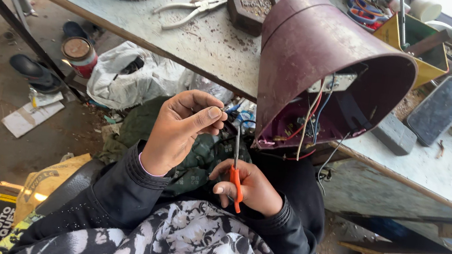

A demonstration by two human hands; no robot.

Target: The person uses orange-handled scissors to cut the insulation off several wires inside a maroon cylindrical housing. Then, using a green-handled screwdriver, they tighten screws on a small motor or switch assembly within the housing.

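Upright, your orange-handled tool ran near-to-far, tip toward the maroon housing; your right hand was curled around its handle, your left hand pinched a wire end.

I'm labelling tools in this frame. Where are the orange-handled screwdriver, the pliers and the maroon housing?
orange-handled screwdriver point(236, 185): head view, on the handle.
pliers point(190, 10): head view, near the pivot.
maroon housing point(306, 44): head view, on its outer wall.
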